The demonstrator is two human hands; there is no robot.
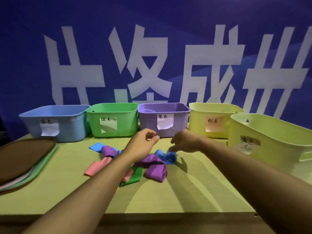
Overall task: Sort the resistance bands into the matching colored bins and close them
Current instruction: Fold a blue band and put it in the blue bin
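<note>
A heap of resistance bands lies mid-table: a blue band (96,146), purple bands (156,173), a pink band (98,166) and a green band (133,179). My right hand (184,141) pinches a crumpled blue band (168,157) at its top edge. My left hand (143,146) hovers over the heap with curled fingers, holding nothing that shows. Behind stand open bins in a row: blue (55,123), green (113,119), purple (163,119), a yellow one with a pink label (214,119), and a nearer yellow one (270,141).
A stack of bin lids (25,164), brown on top with green below, lies at the table's left edge. A blue banner with large white characters (152,65) fills the wall behind the bins. The table's front edge (168,215) runs below my forearms.
</note>
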